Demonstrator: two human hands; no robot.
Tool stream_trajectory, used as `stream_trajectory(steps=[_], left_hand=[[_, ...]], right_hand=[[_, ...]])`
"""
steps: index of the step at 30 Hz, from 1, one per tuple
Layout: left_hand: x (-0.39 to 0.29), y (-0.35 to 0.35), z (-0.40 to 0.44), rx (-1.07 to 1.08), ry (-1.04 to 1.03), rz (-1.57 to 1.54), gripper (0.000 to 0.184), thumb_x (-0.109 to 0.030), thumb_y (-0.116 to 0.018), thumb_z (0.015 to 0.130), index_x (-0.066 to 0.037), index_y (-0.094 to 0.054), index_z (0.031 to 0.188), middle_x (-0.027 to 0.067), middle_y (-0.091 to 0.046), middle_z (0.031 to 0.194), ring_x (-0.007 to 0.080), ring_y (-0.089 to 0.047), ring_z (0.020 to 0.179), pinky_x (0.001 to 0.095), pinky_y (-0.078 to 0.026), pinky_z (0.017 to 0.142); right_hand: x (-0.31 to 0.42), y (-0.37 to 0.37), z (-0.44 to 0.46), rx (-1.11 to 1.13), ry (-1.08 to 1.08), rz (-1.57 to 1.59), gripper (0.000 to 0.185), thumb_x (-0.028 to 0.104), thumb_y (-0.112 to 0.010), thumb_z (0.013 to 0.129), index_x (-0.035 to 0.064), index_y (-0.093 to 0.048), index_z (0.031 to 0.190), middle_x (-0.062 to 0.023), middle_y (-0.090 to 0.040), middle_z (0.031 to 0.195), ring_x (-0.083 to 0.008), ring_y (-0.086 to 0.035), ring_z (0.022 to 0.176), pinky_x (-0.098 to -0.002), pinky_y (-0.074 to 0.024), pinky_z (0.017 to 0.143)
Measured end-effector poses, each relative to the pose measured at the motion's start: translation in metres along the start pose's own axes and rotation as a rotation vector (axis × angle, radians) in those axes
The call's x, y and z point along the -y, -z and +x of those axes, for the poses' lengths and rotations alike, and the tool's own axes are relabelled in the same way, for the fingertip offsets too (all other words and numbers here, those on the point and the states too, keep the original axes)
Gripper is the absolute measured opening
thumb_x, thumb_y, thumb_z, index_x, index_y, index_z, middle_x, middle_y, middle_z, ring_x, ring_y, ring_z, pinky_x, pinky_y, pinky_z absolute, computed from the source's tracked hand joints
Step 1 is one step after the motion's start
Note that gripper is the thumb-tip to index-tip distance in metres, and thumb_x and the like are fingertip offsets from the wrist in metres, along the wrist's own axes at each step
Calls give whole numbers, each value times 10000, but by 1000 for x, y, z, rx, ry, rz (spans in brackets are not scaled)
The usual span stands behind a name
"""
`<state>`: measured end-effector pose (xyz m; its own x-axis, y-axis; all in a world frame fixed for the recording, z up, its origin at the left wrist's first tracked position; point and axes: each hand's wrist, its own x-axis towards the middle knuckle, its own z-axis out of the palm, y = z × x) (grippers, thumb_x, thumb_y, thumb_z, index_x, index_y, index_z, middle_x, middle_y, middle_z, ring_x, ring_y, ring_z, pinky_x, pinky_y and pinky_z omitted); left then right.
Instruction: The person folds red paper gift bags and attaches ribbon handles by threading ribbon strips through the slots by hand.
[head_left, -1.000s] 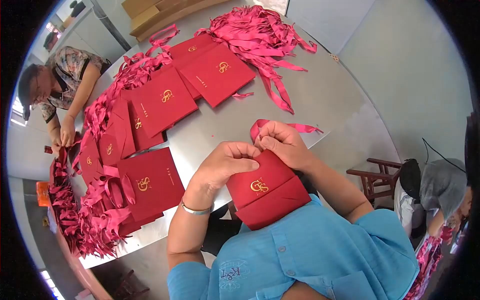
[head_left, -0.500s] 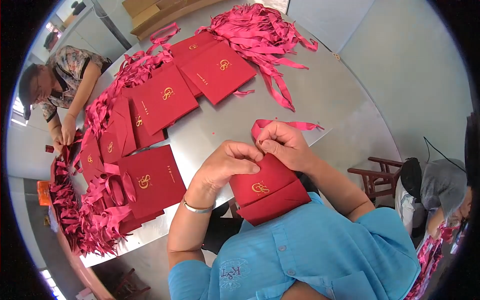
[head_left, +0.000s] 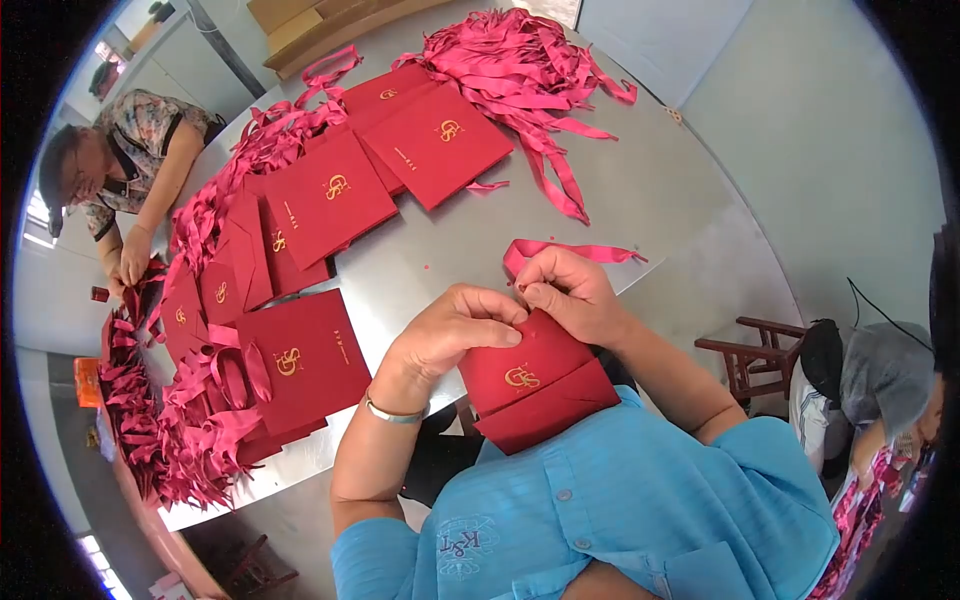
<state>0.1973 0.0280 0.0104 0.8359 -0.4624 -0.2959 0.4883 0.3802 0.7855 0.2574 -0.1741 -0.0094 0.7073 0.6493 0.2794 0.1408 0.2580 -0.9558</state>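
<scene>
A red paper bag with a gold monogram (head_left: 540,375) rests against my blue shirt, its folded bottom toward me. My left hand (head_left: 465,325) pinches the bag's far edge, thumb on the printed face. Close beside it, at the far right corner, my right hand (head_left: 570,292) is closed with thumb and forefinger pressed around a pink ribbon (head_left: 590,249). The ribbon loops behind the right fingers and trails onto the metal table. Whatever lies between the right fingertips is mostly hidden.
Stacked red bags (head_left: 330,190) and a bag (head_left: 305,360) lie on the metal table (head_left: 640,180). A big heap of pink ribbons (head_left: 510,60) sits at the back. Another person (head_left: 150,180) handles ribbons at the left. A wooden stool (head_left: 755,350) stands at right.
Both hands keep almost the same grip on the bag and ribbon, with only tiny finger shifts. The other person's hands have moved slightly.
</scene>
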Motion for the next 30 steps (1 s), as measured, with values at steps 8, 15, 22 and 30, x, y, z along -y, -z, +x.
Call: stream_trajectory(steps=[8, 15, 22, 30], left_hand=[[-4, -19, 0, -121, -18, 150, 148, 12, -709, 762, -10, -695, 908, 9, -675, 836, 68, -605, 769, 209, -486, 729], [-4, -16, 1, -153, -36, 356, 60, -24, -699, 812, -27, -664, 861, -34, -630, 769, 30, -553, 692, 181, -449, 634], [-6, -13, -1, -272, -98, 372, 124, 32, -635, 819, 20, -679, 934, 19, -677, 835, 55, -605, 743, 198, -488, 671], [-2, -8, 3, -313, -83, 445, 153, 36, -633, 817, 39, -683, 962, 31, -684, 851, 64, -608, 746, 203, -495, 681]], right_hand=[[5, 5, -3, 26, 16, -172, 75, 42, -590, 924, 13, -580, 993, -10, -573, 843, -41, -515, 730, -204, -433, 623], [25, 15, 4, -101, 103, -301, 101, -29, -582, 881, 2, -570, 977, -53, -634, 937, -75, -575, 785, -229, -466, 679], [53, 6, 9, -18, 349, -706, 137, -63, -697, 721, 12, -628, 811, -74, -632, 781, -143, -594, 638, -264, -472, 548], [41, -6, 7, -11, 421, -770, 168, -56, -718, 675, 29, -613, 775, -77, -613, 719, -202, -598, 617, -295, -462, 514]])
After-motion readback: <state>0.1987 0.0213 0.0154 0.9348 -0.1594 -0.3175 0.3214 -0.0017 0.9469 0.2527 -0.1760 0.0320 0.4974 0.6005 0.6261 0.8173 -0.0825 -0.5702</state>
